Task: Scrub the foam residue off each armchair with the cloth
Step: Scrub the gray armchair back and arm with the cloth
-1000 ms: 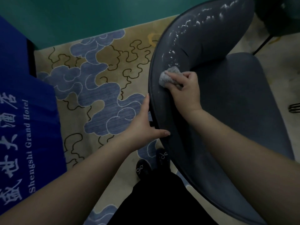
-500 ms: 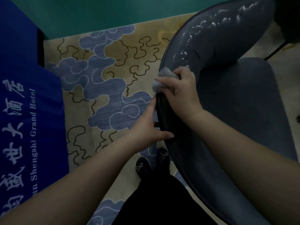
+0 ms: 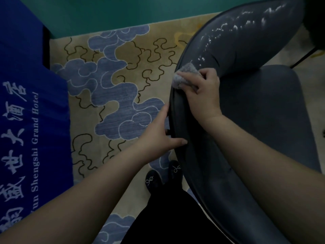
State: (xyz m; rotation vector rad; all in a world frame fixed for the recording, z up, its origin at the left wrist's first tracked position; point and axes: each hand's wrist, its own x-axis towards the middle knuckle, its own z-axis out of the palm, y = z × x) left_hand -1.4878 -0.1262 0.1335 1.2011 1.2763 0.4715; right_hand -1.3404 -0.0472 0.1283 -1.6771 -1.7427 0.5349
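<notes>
While the person leans over from behind it, a dark grey-blue upholstered armchair with a curved backrest [image 3: 233, 55] fills the right half of the view, seen from above. The right hand [image 3: 204, 92] has its fingers curled around a small wadded grey cloth [image 3: 184, 76], pressing it against the top rim of the backrest, at about one o'clock from the centre of the view. The left hand [image 3: 158, 134] lies with straight fingers against the outer side of the rim, at about six o'clock from the cloth, its thumb hooked over the edge, bracing the chair and gripping nothing else.

White flecks and streaks of foam residue [image 3: 228, 29] run along the inner face of the backrest from just beside the cloth up toward one o'clock, near the top right corner. The stretch of rim and backrest below the cloth, toward five o'clock, looks dark and free of foam, though the light is dim. My judgement is that this chair is partly done: the near section appears wiped, and the long foamy arc beyond the cloth remains. No other armchair can be clearly made out, so progress on the rest cannot be told.

A beige carpet with blue cloud patterns [image 3: 114, 103] lies at nine o'clock, and a blue pleated drape printed with white hotel lettering [image 3: 26, 120] hangs at the left edge.
</notes>
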